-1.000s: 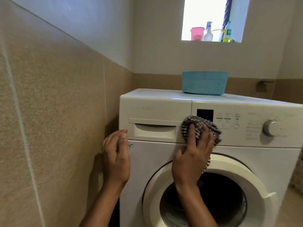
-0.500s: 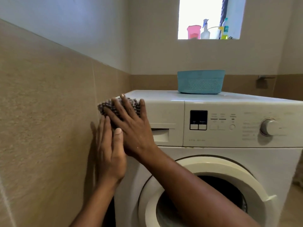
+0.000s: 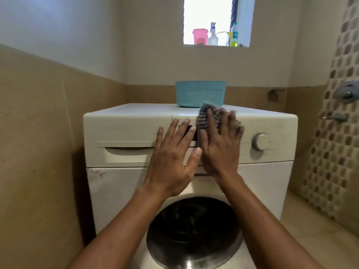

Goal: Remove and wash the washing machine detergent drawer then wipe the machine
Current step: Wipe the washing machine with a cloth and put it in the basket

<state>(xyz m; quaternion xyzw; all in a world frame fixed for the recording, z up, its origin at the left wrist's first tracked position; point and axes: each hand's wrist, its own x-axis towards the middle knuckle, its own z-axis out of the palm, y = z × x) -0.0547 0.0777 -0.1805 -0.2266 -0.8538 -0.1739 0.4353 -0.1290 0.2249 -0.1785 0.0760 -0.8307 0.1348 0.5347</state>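
head view: a white front-loading washing machine (image 3: 262, 183) stands in a corner, with a tan tiled wall (image 3: 38, 152) close on its left. the detergent drawer (image 3: 132, 154) sits in its slot at the left of the top panel, pushed in flush.

the left hand (image 3: 172, 158) lies flat on the panel just right of the drawer, with its fingers straight, a little spread and reaching over the dark display. its grip is apart and holds nothing.

the right hand (image 3: 220, 146) is just beside it and presses a dark checked cloth (image 3: 207, 115) against the upper part of the control panel. its fingers are straight and fanned over the cloth, so this grip is apart too, pushing with the palm and not clenched. the cloth shows above the fingertips at the machine's top edge.

a round dial (image 3: 260, 141) sits on the panel right of that hand, apart from it. below the forearms is the round door (image 3: 194, 235) with dark glass. a light blue basket (image 3: 201, 93) stands on top of the machine, just behind the cloth.

in the window (image 3: 213, 12) above stand a pink container (image 3: 200, 36) and a spray bottle (image 3: 212, 35). a metal tap (image 3: 336, 117) juts from the mosaic wall at right.
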